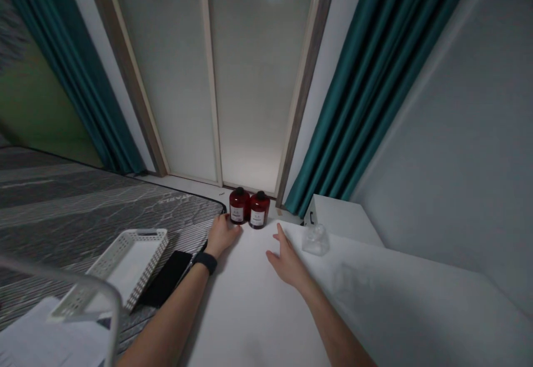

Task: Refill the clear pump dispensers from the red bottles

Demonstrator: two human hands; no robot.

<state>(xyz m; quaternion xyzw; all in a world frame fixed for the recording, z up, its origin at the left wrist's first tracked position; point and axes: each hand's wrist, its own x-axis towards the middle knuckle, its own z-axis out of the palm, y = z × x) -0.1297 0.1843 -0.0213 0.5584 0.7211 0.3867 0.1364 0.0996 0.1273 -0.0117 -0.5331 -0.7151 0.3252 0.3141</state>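
Two dark red bottles with black caps and white labels stand upright side by side near the far edge of the white table (258, 300). My left hand (222, 235) is just in front of the left bottle (239, 206), fingers apart and holding nothing; whether its fingertips touch the bottle I cannot tell. To the right of the right bottle (259, 210), my right hand (287, 257) is held over the table with its fingers spread and nothing in them. A clear crumpled plastic piece (315, 240) lies right of my right hand.
Left of the table, a white perforated basket (120, 267) and a flat black object (169, 278) rest on a grey striped surface (166, 211). White paper (50, 339) and a pale curved bar (114, 306) are at lower left. A white cabinet (341, 220) stands behind the table.
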